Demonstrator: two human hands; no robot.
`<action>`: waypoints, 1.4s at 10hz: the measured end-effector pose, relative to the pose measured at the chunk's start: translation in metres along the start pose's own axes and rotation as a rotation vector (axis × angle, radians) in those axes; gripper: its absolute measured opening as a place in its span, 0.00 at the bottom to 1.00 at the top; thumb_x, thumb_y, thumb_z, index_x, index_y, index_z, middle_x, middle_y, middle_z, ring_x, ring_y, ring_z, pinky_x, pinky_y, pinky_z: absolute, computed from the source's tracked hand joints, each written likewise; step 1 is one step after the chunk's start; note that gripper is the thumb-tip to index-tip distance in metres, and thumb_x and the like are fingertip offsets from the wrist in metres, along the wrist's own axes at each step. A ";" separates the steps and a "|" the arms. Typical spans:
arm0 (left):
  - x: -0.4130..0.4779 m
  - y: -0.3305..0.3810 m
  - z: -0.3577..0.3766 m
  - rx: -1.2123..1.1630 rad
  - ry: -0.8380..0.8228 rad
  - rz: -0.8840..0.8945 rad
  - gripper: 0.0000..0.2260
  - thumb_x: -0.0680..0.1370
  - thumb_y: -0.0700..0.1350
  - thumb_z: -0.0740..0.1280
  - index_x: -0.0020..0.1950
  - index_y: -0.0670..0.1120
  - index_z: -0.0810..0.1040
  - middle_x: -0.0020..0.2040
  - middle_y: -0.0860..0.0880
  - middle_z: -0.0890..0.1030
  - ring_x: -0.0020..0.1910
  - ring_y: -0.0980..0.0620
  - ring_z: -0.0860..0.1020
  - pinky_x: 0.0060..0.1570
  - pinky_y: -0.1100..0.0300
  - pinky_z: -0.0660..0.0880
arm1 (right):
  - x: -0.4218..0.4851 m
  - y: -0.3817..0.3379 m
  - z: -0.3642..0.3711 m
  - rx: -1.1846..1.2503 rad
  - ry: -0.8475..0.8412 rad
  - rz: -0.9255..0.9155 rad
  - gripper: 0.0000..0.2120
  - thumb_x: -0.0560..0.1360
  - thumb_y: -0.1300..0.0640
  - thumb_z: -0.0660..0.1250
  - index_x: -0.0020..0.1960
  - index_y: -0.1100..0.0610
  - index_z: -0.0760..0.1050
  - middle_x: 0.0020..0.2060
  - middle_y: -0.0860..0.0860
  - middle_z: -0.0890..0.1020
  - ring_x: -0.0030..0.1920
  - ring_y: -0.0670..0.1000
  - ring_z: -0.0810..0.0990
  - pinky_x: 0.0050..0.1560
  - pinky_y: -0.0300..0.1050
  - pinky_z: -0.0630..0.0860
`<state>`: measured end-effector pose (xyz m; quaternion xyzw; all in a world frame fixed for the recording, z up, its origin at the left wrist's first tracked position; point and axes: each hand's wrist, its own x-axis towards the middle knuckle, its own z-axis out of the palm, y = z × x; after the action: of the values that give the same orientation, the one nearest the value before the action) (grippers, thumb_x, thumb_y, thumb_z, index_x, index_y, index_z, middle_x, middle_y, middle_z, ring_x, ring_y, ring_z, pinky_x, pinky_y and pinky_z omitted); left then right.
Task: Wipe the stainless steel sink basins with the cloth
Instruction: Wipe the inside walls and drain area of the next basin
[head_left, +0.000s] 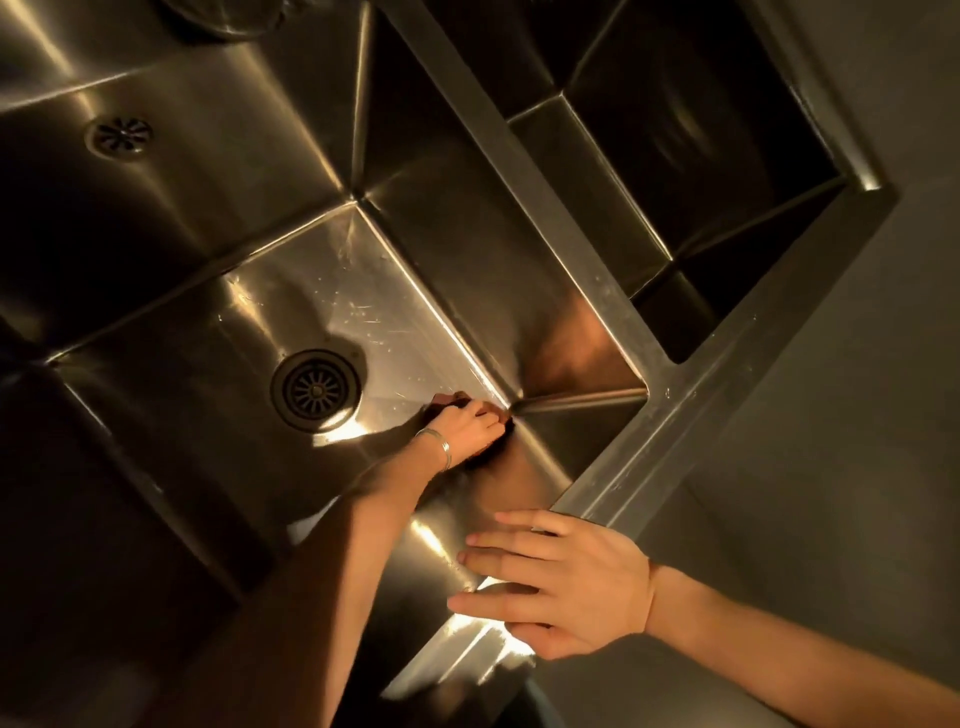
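Brushed stainless steel sink basin (249, 312), scratched floor, round slotted metal drain (316, 391) at left. Left hand (462, 427) curls round dark bunched cloth (508, 422), jammed in near-right floor corner. Right hand (561, 582) flat, fingers spread, on glossy near rim.

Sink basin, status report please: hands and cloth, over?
Left hand holds cloth in basin floor corner, near drain. Right hand open, at front rim. Nothing blocking the wipe.
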<state>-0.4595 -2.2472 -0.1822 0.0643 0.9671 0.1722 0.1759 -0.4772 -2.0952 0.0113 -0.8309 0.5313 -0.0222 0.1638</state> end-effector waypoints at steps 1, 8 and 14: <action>0.001 -0.005 0.020 -0.030 -0.017 -0.016 0.20 0.80 0.37 0.54 0.73 0.45 0.60 0.72 0.47 0.63 0.69 0.43 0.62 0.55 0.48 0.75 | -0.001 0.000 0.001 0.034 -0.019 0.024 0.23 0.77 0.49 0.57 0.71 0.49 0.67 0.60 0.52 0.79 0.66 0.52 0.73 0.69 0.50 0.66; 0.002 -0.028 -0.113 -0.029 0.648 0.046 0.09 0.74 0.38 0.66 0.53 0.44 0.81 0.59 0.44 0.79 0.61 0.43 0.74 0.53 0.49 0.76 | -0.001 0.001 0.002 0.005 0.033 0.032 0.22 0.76 0.51 0.60 0.70 0.49 0.69 0.56 0.52 0.81 0.62 0.52 0.76 0.68 0.49 0.67; 0.004 -0.087 -0.118 -0.571 0.767 -0.389 0.12 0.76 0.48 0.65 0.59 0.49 0.73 0.60 0.51 0.72 0.56 0.49 0.74 0.57 0.59 0.64 | 0.004 0.111 -0.077 -0.081 -0.181 -0.039 0.21 0.77 0.54 0.58 0.69 0.54 0.71 0.62 0.53 0.77 0.66 0.52 0.72 0.72 0.51 0.61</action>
<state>-0.5118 -2.3639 -0.1112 -0.2351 0.8705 0.4048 -0.1522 -0.5889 -2.1602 0.0504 -0.8457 0.4984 0.0715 0.1769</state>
